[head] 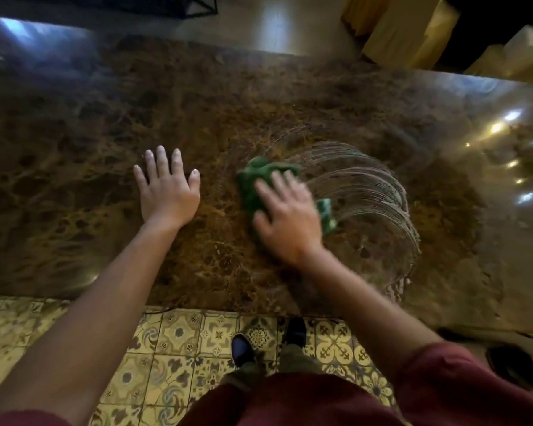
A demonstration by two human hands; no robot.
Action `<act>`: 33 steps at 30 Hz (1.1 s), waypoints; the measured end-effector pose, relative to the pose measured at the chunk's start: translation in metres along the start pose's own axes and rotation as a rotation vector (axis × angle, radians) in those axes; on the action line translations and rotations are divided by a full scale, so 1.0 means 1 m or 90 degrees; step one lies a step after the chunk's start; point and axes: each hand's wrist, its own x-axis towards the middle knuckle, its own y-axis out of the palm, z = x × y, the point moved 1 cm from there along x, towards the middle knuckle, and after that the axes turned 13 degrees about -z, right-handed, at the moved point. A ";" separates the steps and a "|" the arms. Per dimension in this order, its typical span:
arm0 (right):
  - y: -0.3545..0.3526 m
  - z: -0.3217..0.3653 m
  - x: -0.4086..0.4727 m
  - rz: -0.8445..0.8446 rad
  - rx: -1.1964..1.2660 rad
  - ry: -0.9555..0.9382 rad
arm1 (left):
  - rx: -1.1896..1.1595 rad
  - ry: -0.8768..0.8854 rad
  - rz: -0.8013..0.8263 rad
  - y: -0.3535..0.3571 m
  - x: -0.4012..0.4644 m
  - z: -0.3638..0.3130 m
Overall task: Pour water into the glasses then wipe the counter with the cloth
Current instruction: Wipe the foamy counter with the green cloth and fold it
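Green cloth [260, 179] is bunched up directly under my right hand [286, 216], so that's the hand doing the wiping. From the head view, which is the only one I've got: my fingers are spread and laid flat over the cloth, pressing it into the brown marble counter [74, 124] rather than curling round it. The cloth pokes out past my fingertips toward the far edge, and a small corner shows on the right side of my palm. Its long side runs roughly away from me, a bit tilted left.

Curved wet streaks [366, 192] fan out just to the right of the cloth, so I'd guess the dry stretch to the left is what's left to cover. That way sits my left hand [166, 186], flat on the counter, fingers straight and apart, holding nothing, near the cloth but not touching it. It'd probably need to shift if I sweep that way.

No glasses in view. No brands, labels or writing that I can read anywhere.
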 end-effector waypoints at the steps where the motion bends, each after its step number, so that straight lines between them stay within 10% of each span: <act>1: 0.003 0.019 -0.030 0.008 0.024 -0.066 | -0.004 -0.001 0.003 0.000 0.001 0.001; 5: -0.013 -0.009 -0.095 0.010 0.036 -0.101 | -0.009 0.004 -0.013 0.003 -0.001 0.004; 12: -0.027 -0.100 0.055 -0.049 -0.096 0.335 | -0.004 0.000 -0.007 -0.007 -0.003 -0.004; 20: -0.001 0.038 -0.101 0.004 0.062 -0.107 | -0.035 -0.008 0.014 -0.009 -0.004 0.000; 27: -0.034 -0.098 0.042 -0.011 -0.095 0.307 | -0.028 0.001 0.000 -0.007 -0.003 -0.002; 33: 0.013 0.045 -0.047 -0.009 0.021 -0.048 | -0.063 -0.006 0.020 -0.012 0.001 0.000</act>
